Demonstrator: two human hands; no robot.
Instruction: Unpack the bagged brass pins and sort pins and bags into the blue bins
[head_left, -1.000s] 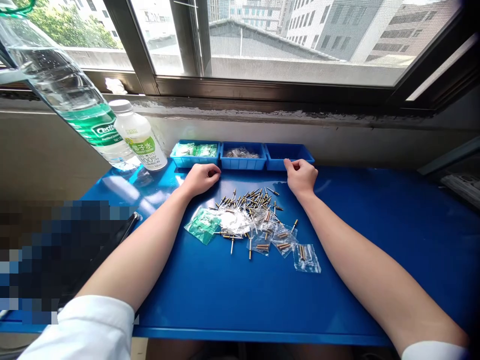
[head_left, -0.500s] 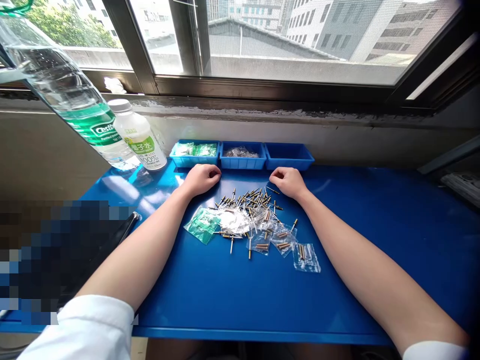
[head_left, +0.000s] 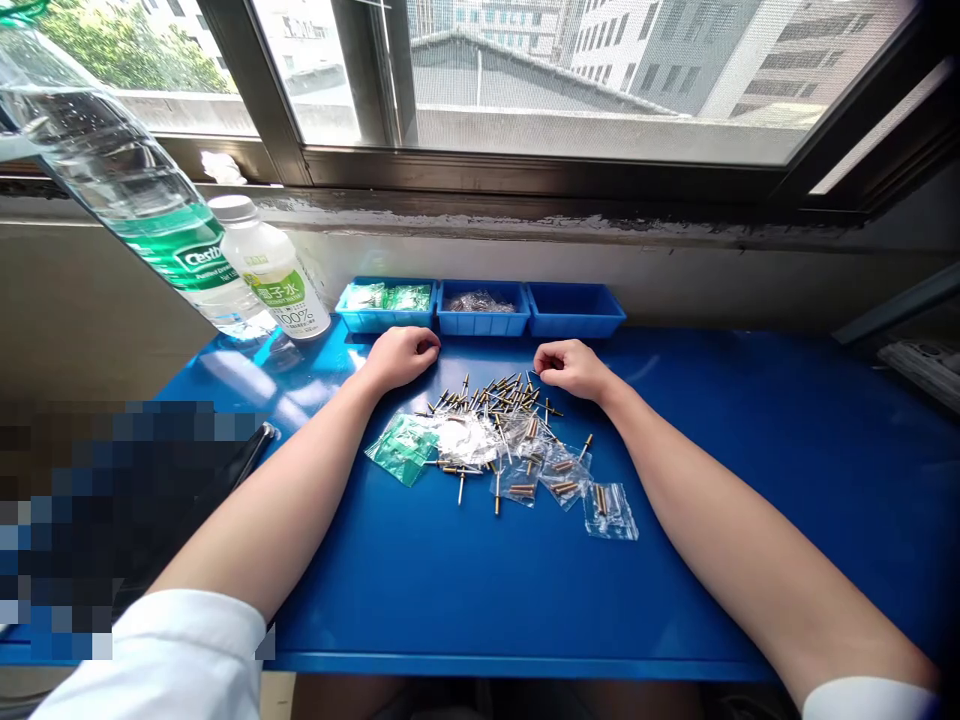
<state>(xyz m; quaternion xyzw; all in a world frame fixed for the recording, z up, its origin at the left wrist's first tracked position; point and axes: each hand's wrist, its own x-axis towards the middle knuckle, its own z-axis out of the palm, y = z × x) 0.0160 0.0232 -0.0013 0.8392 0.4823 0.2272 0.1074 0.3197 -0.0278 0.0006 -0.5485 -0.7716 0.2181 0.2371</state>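
My left hand (head_left: 405, 357) rests on the blue table behind the pile, fingers curled closed, with nothing visible in them. My right hand (head_left: 574, 370) is pinched closed at the pile's far right edge, its fingertips by a thin metal piece; what they hold is too small to make out. Between and in front of the hands lies a heap of pin-like metal pieces (head_left: 499, 397) with gold ends and silver shafts. Small clear bags (head_left: 564, 478) with copper-coloured rods, a silvery crumpled bag (head_left: 466, 438) and a green clear bag (head_left: 405, 447) lie at the heap's near side.
Three blue bins stand along the wall: the left bin (head_left: 386, 319) holds green packets, the middle bin (head_left: 484, 322) clear bags, and the right bin (head_left: 576, 325) shows bare inside. A white bottle (head_left: 281, 285) and a large water bottle (head_left: 161, 210) stand at the left.
My right hand has moved slightly left and down, over the spot where a loose metal piece lay beside it. My left hand has stayed in place. The view has shifted a little.
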